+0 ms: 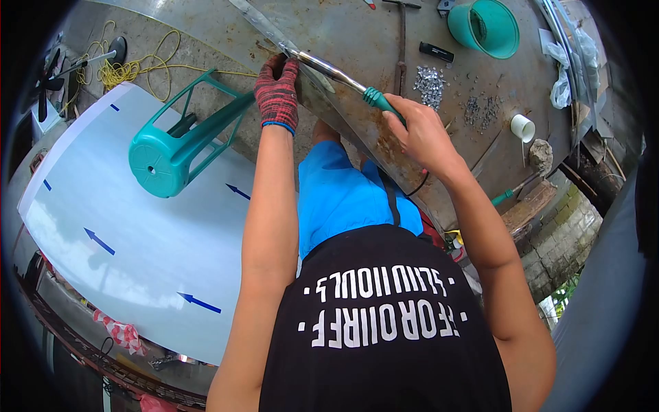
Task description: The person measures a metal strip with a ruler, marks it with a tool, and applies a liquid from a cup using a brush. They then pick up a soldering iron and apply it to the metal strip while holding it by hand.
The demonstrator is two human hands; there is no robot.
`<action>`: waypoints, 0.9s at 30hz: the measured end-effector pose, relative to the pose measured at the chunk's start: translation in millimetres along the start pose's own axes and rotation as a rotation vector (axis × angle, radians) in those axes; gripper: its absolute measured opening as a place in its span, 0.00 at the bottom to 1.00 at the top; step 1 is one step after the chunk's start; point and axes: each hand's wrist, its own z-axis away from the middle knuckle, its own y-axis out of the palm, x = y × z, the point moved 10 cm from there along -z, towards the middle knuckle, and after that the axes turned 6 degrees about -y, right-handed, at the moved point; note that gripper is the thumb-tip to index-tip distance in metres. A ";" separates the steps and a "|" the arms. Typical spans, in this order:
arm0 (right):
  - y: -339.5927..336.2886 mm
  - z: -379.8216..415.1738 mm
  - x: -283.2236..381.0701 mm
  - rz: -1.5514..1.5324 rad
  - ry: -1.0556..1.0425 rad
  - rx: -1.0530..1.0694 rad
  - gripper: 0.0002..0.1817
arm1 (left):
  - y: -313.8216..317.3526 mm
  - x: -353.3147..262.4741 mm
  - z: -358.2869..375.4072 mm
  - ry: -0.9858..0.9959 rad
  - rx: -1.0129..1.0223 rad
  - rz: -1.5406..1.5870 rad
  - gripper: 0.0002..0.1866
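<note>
A soldering iron [334, 72] with a long metal barrel and a ribbed green handle is in my right hand [425, 134], which is bare and wrapped round the handle. Its tip meets the seam of a metal sheet [257, 24] running diagonally along the table edge. My left hand [278, 96] wears a red and black knitted glove. Its fingers curl closed at the sheet's edge, right beside the iron's tip. What lies under those fingertips is partly hidden.
On the metal table [343, 27] are piles of small metal pieces [430, 86], a hammer [402, 41], a green bucket [484, 29] and a white cup [522, 128]. Another green-handled tool [504, 197] rests at right. A green plastic stool [161, 161] and a pale sheet [137, 240] are at left.
</note>
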 end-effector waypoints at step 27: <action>-52.0 340.1 -208.1 -0.067 0.616 -1.218 0.18 | -6.0 5.3 -10.7 0.043 0.005 -0.178 0.26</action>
